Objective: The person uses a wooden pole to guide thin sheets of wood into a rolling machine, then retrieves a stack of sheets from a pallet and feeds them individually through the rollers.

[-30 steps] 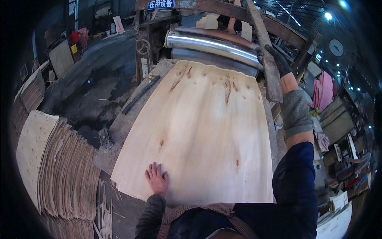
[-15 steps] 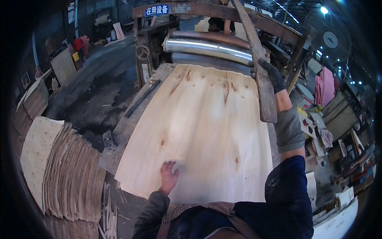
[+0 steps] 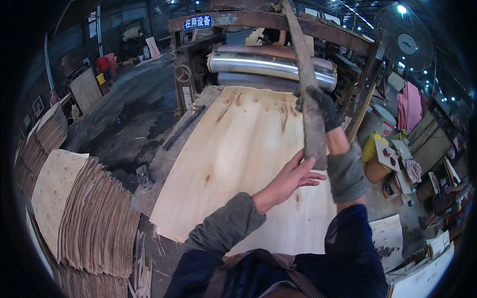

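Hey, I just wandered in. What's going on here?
A person has both hands at a long brown bar that slants over a pale wood sheet. The right hand, in a dark glove, grips the bar; the bare left hand is at its lower end, fingers spread. The sheet lies in front of shiny metal rollers. A stack of similar sheets stands to the left, and part of another person shows beyond the rollers.

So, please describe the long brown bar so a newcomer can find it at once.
At top centre is a shiny metal roller. The long brown bar crosses in front of it, its lower end at the bare left hand, the gloved right hand gripping it. Unlike the roller and the pale sheet, it is narrow and dull.
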Tool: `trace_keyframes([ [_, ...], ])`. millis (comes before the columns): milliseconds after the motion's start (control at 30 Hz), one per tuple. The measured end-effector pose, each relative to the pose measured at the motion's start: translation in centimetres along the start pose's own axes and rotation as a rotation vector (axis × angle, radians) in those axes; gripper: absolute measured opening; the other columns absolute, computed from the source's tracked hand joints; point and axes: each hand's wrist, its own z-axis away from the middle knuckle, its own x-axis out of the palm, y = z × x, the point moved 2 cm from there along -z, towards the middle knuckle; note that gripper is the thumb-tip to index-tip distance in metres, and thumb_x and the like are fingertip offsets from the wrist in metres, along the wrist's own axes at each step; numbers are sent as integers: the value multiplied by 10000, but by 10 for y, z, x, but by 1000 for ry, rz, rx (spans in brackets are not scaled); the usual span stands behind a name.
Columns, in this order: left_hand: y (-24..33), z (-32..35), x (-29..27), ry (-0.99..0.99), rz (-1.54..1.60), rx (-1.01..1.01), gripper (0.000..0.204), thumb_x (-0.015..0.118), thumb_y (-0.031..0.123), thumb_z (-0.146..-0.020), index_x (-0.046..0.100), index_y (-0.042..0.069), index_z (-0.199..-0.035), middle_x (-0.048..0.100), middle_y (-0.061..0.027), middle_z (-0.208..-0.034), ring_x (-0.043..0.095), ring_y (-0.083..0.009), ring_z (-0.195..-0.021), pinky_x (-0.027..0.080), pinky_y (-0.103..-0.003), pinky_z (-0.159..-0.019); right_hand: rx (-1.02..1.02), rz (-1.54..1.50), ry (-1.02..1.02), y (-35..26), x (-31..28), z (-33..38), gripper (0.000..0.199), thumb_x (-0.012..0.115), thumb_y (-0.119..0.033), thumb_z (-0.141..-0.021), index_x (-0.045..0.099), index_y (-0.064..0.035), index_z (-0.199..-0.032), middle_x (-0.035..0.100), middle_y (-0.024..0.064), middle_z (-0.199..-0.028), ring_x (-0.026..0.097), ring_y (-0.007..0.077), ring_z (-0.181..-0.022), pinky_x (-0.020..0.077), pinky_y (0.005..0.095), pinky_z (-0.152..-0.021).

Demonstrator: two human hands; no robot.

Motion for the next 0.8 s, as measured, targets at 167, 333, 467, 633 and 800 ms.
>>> trace_keyframes([
  [167, -26, 18, 0, 192, 245, -99, 408, 510, 46, -868, 309, 46, -1222, 556, -172, -1011, 622, -281, -737, 539, -407, -567, 0, -147, 38, 56, 14, 57, 438, 582, -208, -848, 433, 35, -1181, 609, 211, -955, 628, 268, -679, 546, 403, -613],
  [333, -25, 48, -18, 99, 78, -26, 393, 523, -8, -846, 301, 47, -1166, 527, -137, -862, 565, -223, -590, 445, -345, -427, -138, -289, -20, 62, 34, 67, 540, 612, -209, -816, 390, 10, -1257, 572, 232, -1062, 627, 337, -837, 538, 449, -732],
  [467, -22, 46, -32, 86, 7, 13, 383, 533, 13, -844, 311, 46, -1155, 523, -134, -850, 557, -216, -577, 430, -328, -415, -6, -374, -78, 34, 17, -16, 512, 669, -130, -756, 430, -16, -1195, 597, 187, -972, 617, 356, -887, 542, 430, -771],
  [633, 13, 16, -80, 165, 47, 37, 377, 555, 133, -850, 352, 52, -1156, 517, -103, -838, 525, -186, -542, 412, -314, -400, -155, -38, -19, 39, 24, -127, 383, 668, -66, -718, 498, 11, -1054, 603, 158, -871, 631, 291, -771, 539, 390, -643],
  [800, 0, -33, -100, -15, 447, 11, 321, 534, 211, -882, 399, 75, -1141, 484, -34, -834, 428, -109, -519, 349, -244, -388, -56, 971, 406, 67, -69, -232, 651, 755, -241, -653, 430, 6, -1160, 575, 242, -1101, 573, 353, -1033, 480, 405, -850],
])
